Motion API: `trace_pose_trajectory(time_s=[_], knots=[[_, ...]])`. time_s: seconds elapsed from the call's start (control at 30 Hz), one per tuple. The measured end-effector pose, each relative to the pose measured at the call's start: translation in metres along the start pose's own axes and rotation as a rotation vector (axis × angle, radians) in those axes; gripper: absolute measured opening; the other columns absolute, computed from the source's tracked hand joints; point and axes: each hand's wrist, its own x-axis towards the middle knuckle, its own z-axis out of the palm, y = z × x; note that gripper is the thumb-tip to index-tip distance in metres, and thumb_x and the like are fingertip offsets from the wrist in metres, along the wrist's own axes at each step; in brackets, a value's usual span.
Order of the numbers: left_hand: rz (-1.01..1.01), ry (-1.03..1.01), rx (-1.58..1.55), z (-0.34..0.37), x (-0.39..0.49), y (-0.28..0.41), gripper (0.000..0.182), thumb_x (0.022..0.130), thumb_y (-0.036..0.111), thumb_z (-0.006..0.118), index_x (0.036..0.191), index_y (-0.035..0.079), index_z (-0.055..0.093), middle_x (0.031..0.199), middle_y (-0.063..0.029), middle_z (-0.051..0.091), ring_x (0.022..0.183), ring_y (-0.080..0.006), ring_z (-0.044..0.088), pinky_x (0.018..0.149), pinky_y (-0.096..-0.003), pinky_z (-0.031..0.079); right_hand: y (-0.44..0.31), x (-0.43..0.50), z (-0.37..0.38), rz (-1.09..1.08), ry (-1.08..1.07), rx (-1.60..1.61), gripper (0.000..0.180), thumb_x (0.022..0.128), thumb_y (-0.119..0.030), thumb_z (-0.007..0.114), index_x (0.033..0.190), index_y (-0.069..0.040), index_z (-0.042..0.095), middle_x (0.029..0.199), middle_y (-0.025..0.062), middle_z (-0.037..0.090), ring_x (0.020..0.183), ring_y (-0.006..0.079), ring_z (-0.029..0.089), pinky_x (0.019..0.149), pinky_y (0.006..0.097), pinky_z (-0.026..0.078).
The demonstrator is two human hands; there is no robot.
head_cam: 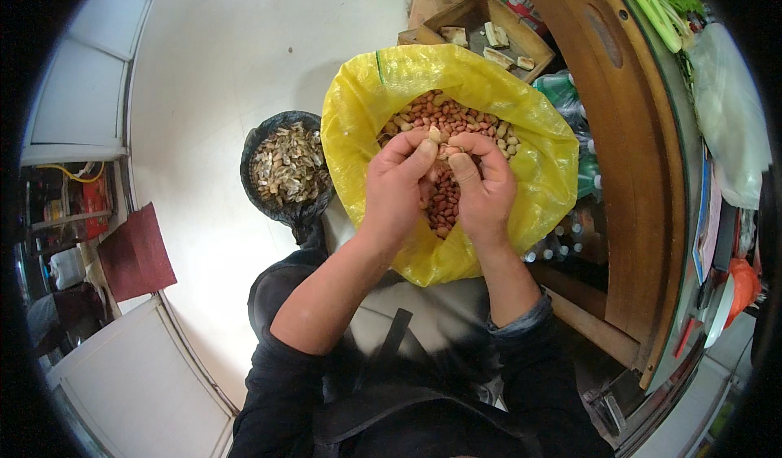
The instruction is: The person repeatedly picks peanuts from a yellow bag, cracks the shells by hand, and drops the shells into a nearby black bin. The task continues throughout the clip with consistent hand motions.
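A yellow woven plastic sack (537,134) stands open-mouthed before me, holding shelled reddish peanuts (444,204) and peanuts in their shells (506,137). Above its mouth, my left hand (400,180) pinches a piece of pale peanut shell (434,134) between thumb and forefinger. Close beside it, my right hand (486,180) holds an opened peanut (449,150) with pinkish kernels showing, also by thumb and forefinger. Left of the sack, a bin lined with a black plastic bag (247,168) holds many empty peanut shells (290,165).
A wooden tray (537,46) with pale broken pieces lies beyond the sack. On the right runs a wooden desk (635,183) with a glass top, celery (657,12) and a plastic bag (730,116) on it. Bottles (589,174) stand under it. A dark red mat (137,253) is at left.
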Motion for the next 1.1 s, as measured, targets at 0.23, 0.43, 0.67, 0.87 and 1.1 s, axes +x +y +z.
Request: trace_pose_trajectory(time_s=[0.23, 0.43, 0.67, 0.87, 1.1], knots=[[0.202, 0.0, 0.138, -0.006, 0.007, 0.015, 0.019, 0.106, 0.022, 0.061, 0.113, 0.006, 0.067, 0.077, 0.0053, 0.055, 0.064, -0.0044, 0.047, 0.057, -0.0203, 0.037, -0.023, 0.021, -0.043, -0.487, -0.189, -0.767, 0.017, 0.088, -0.003, 0.076, 0.105, -0.003, 0.074, 0.105, 0.0136, 0.071, 0.1, 0.029, 0.068, 0.089, 0.0369, 0.054], [0.134, -0.102, 0.1, -0.012, 0.006, 0.023, 0.019, 0.106, 0.021, 0.06, 0.112, 0.004, 0.065, 0.083, 0.0017, 0.061, 0.067, -0.0065, 0.051, 0.06, -0.0227, 0.042, -0.022, 0.023, -0.052, -0.32, -0.161, -0.585, 0.018, 0.088, 0.005, 0.075, 0.106, 0.002, 0.073, 0.108, 0.0112, 0.072, 0.101, 0.0227, 0.068, 0.09, 0.0314, 0.053], [-0.249, -0.198, -0.199, -0.004, 0.006, 0.011, 0.027, 0.106, 0.033, 0.056, 0.108, 0.008, 0.065, 0.094, -0.0043, 0.067, 0.08, -0.0166, 0.067, 0.069, -0.0283, 0.053, -0.036, 0.027, -0.051, -0.23, -0.234, -0.515, 0.017, 0.093, 0.0, 0.071, 0.11, 0.002, 0.072, 0.108, 0.011, 0.073, 0.1, 0.0215, 0.069, 0.092, 0.0312, 0.052], [-0.387, -0.134, -0.234, -0.015, 0.011, 0.015, 0.029, 0.105, 0.039, 0.057, 0.089, 0.016, 0.058, 0.072, 0.0037, 0.056, 0.057, -0.0069, 0.045, 0.053, -0.0246, 0.035, -0.015, 0.046, -0.068, 0.128, -0.123, -0.947, 0.03, 0.093, -0.017, 0.072, 0.119, -0.002, 0.069, 0.114, 0.0177, 0.071, 0.107, 0.0363, 0.068, 0.093, 0.0439, 0.053], [-0.142, -0.011, -0.025, -0.009, 0.008, 0.018, 0.023, 0.104, 0.035, 0.061, 0.103, 0.012, 0.063, 0.069, 0.0058, 0.051, 0.056, -0.0077, 0.041, 0.054, -0.0247, 0.034, 0.011, 0.041, -0.071, 0.109, -0.266, -1.251, 0.032, 0.089, -0.015, 0.075, 0.117, -0.001, 0.07, 0.112, 0.0184, 0.072, 0.104, 0.0369, 0.068, 0.091, 0.0451, 0.053]])
